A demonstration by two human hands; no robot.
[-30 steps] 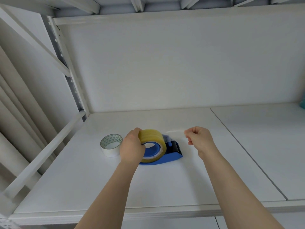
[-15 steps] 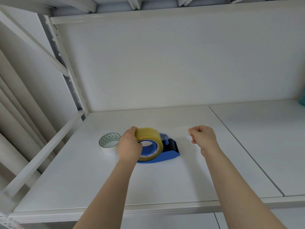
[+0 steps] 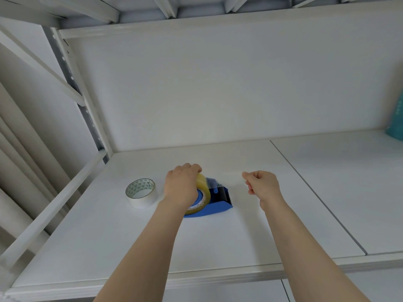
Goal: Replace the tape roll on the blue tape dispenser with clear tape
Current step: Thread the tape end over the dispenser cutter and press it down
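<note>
While the left hand [image 3: 181, 188] lies over the top of the clear roll [image 3: 201, 196], its fingers curl down the far side and its grip is closed on that roll. The roll looks yellowish and stands on edge in the blue dispenser [image 3: 214, 204], around the dispenser's blue hub; the hand hides the roll's left half, so how fully it is seated cannot be told. The dispenser lies on the white shelf [image 3: 218, 240], left of the middle, with its dark cutter end [image 3: 224, 194] pointing right. A short length of clear tape [image 3: 210, 183] runs from the top of the roll toward the cutter.

The right hand [image 3: 262, 185] hangs above the shelf to the right of the dispenser, apart from it. Its fingers are curled in and the thumb and forefinger tips [image 3: 245, 175] are pinched together; whether a strand of tape is held between them cannot be told, since nothing clear shows against the white.

Left of the dispenser, near the left wrist but not touching it, a white roll [image 3: 141, 192] lies flat on the shelf, its inner core printed with small green triangles. At the far right edge a teal thing [image 3: 395, 123] stands against the back wall, mostly cut off. Both forearms are bare.
</note>
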